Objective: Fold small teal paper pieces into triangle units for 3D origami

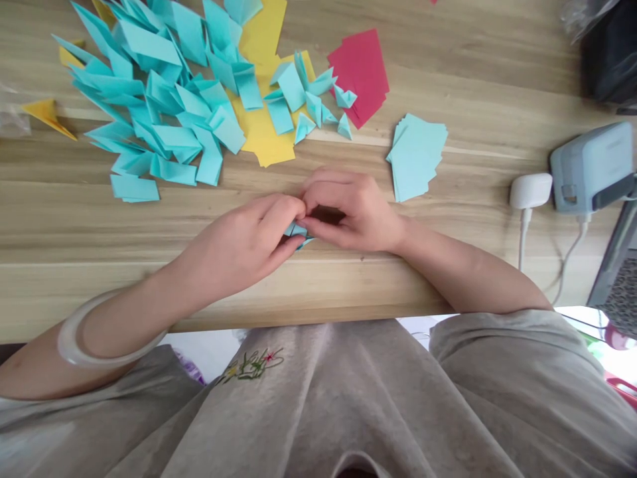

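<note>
Right there at mid-table, near the front edge, I had the blue piece (294,230), only slivers of it showing between the fingers. My left hand (249,232) came at it from the side, thumb below and forefinger above, pinching the paper. My right hand (353,209) closed in opposite, thumb and forefinger tips brought together at the paper's upper edge, the rest curled around a gap. So 2 pinches met on 1 scrap, and the exact fold was hidden from me.

I judged it a creasing job, and a fussy 1. Good practice called for the left to hold firm without crushing, the right to line up edges before bearing down, then a nail run along the fold from the middle outward. Too much squeeze, I reckoned, and the layers could slip askew.

Beyond the hands, the folded pile (162,93) sprawled to the left, points every which way, with small triangles (313,106) to its right. Yellow sheets (256,136) lay partly under the blue; red sheets (365,73) fanned out beyond. Just past the right hand sat the blue stack (415,156), flat and loosely fanned on the table (482,79).
</note>
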A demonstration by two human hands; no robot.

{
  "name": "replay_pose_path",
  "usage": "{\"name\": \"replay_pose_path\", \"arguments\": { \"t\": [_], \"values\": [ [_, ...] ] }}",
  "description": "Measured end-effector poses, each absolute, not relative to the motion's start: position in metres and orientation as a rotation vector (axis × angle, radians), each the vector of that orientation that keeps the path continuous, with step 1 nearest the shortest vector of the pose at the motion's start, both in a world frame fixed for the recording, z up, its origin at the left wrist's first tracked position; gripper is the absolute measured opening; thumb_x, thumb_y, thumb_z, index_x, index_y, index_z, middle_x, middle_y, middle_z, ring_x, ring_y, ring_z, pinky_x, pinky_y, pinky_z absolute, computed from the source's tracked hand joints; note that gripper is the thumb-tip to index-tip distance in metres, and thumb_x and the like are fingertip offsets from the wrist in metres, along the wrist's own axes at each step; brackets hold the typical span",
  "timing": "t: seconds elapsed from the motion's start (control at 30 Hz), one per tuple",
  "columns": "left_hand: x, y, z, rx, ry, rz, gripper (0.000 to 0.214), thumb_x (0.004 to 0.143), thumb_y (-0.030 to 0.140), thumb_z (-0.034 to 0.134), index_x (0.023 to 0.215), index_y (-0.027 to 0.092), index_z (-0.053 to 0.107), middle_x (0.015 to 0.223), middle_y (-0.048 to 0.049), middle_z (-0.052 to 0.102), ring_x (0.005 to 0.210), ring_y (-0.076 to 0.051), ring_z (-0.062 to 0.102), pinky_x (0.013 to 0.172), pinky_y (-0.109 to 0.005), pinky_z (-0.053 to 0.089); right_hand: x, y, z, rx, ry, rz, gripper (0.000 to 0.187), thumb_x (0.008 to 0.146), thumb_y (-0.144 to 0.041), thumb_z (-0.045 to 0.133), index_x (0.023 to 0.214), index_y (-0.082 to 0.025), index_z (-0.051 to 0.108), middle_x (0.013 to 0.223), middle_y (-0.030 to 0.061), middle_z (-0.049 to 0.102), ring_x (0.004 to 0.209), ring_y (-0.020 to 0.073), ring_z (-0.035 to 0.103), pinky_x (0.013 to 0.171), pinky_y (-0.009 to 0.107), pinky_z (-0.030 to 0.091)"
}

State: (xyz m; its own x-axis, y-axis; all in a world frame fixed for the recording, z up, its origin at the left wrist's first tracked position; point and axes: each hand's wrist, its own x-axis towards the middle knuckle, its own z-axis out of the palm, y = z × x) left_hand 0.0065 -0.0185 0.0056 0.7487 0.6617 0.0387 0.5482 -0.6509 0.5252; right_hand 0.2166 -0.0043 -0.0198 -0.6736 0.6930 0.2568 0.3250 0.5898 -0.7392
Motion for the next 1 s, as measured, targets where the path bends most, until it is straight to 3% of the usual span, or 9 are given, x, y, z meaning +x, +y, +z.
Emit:
{"name": "replay_pose_path", "arguments": {
  "t": [0.43,1.0],
  "values": [
    [0.0047,-0.019,0.0063,2.415,0.939,0.264,0.015,0.094,0.029,0.045,0.105,0.021,0.052,0.097,-0.0057,0.064,0.09,-0.023,0.065,0.076,-0.034,0.054,0.2163,-0.004,-0.0188,-0.8,-2.318,0.908,0.016,0.094,-0.023,0.048,0.08,-0.016,0.049,0.082,0.0031,0.058,0.078,0.0104,0.051,0.073,0.026,0.046],
    [0.0073,-0.0224,0.0096,2.594,0.925,0.166,0.014,0.092,0.024,0.048,0.101,0.016,0.055,0.093,-0.0099,0.063,0.09,-0.028,0.063,0.073,-0.037,0.052,0.2172,-0.005,-0.0208,-0.787,-2.327,0.896,0.021,0.095,-0.029,0.046,0.078,-0.018,0.051,0.078,0.004,0.06,0.077,0.012,0.053,0.071,0.028,0.046]
  ]
}}
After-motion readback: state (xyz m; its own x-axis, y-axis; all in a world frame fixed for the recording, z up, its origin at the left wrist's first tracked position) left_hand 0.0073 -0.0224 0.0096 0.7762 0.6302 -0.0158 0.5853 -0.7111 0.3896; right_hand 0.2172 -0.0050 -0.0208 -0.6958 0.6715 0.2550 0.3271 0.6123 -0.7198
